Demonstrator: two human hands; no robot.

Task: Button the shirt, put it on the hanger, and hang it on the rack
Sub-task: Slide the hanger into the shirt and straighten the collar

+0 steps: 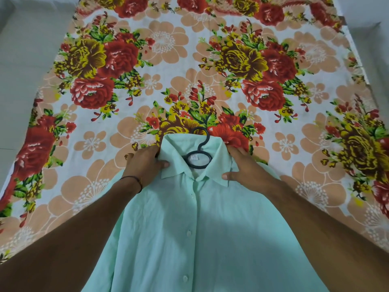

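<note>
A mint-green shirt [195,232] lies front up on the bed, its placket buttoned down the middle. A black hanger [200,148] sits inside the collar; its hook and ring show at the neck opening, the rest is hidden under the cloth. My left hand [143,163] grips the left shoulder and collar, thumb on top of the fabric. My right hand [244,167] grips the right shoulder and collar the same way, thumb on the collar point. The rack is not in view.
A floral bedsheet [189,66] with red, yellow and peach flowers covers the bed. Pale grey floor [21,60] shows past the left and right edges of the bed.
</note>
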